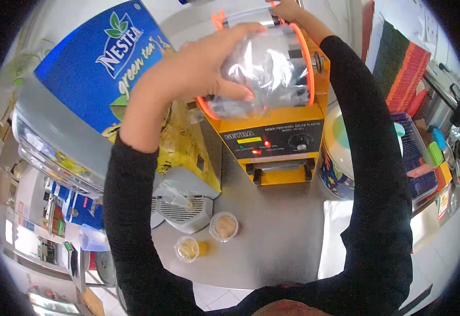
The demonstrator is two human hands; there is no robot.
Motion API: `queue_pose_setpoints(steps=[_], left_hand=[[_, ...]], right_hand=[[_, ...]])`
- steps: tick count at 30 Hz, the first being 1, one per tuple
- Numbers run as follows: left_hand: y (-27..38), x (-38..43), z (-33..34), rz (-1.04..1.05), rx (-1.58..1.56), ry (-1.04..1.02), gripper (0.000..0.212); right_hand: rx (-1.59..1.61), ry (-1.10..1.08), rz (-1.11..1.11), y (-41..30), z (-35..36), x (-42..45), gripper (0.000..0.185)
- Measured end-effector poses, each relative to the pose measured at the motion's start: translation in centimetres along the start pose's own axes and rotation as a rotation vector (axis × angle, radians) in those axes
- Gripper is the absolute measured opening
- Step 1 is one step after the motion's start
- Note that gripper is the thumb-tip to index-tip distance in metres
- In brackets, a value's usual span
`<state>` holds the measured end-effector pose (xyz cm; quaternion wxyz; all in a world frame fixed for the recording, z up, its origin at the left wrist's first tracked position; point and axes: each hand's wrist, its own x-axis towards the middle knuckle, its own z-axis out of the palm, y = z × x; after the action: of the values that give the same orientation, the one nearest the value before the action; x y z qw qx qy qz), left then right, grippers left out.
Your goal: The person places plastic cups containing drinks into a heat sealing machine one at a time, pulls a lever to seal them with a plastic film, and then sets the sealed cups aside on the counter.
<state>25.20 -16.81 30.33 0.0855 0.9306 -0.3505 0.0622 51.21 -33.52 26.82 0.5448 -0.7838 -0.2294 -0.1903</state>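
A yellow Getra cup sealing machine (269,138) stands on a steel counter, its black front panel showing lit red lamps and a dial. On its top sits a large roll of clear plastic film (267,65) between orange flanges. My left hand (214,65) grips the roll from its left, thumb on the near side and fingers over the top. At the far end my right hand (289,10) reaches to a second, smaller roller (249,17) with orange ends. The picture's upper edge partly cuts off that hand, so its grip is unclear.
A Nestea green tea dispenser (107,55) is at left, its grey drip tray (184,213) low down. Two filled plastic cups (224,226) stand in front on the counter (277,233). Right of the machine are a patterned round container (334,173) and a blue basket (413,146).
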Motion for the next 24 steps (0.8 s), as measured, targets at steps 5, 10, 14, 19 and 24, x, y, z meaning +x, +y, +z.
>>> queue_pose_setpoints(steps=[5, 10, 14, 19, 24], left_hand=[[0.7, 0.4, 1.1, 0.157, 0.164, 0.201, 0.082], [0.4, -1.8, 3.2, 0.064, 0.376, 0.352, 0.083], [2.3, -1.6, 5.3, 0.036, 0.492, 0.559, 0.082], [2.7, -1.4, 7.4, -0.02, 0.564, 0.694, 0.082], [1.9, -1.3, 9.8, -0.022, 0.722, 0.816, 0.081]], right_hand=[[-0.424, 0.249, -0.515, 4.9, -2.8, 3.4, 0.033], [0.124, 0.05, -0.192, 2.4, 1.1, -0.5, 0.033], [0.18, -0.052, -0.173, 1.7, -2.7, -1.1, 0.061], [0.3, -0.07, -0.102, 1.5, -3.6, -1.8, 0.061], [0.215, -0.083, -0.2, 1.1, -3.8, -3.4, 0.045]])
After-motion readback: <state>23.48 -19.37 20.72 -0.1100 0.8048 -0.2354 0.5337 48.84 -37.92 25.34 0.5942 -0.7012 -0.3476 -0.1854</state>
